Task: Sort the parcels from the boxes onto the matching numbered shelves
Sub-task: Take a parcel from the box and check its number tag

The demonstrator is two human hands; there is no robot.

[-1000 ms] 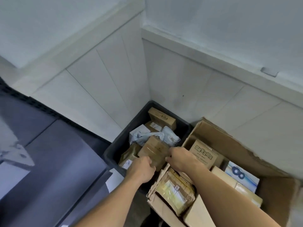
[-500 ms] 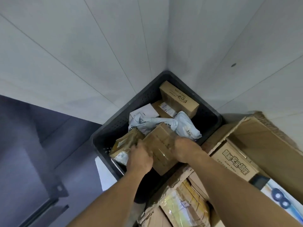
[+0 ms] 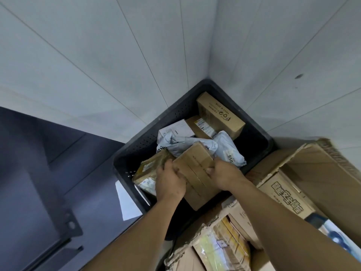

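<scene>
A taped brown cardboard parcel sits tilted above the near end of the dark plastic crate. My left hand grips its left side and my right hand grips its right side. Under and around it in the crate lie a tape-wrapped brown parcel, grey poly mailers, a white box, a labelled flat carton and a long carton marked MADE IN CHINA. The parcel's label is not visible.
The crate stands in a corner of white tiled walls. A big open cardboard box on the right holds a printed carton and several wrapped parcels. White paper lies on the dark grey floor at the left.
The view has tipped down and closer over the crate. Both hands keep hold of the brown parcel, which has tilted and come slightly toward me.
</scene>
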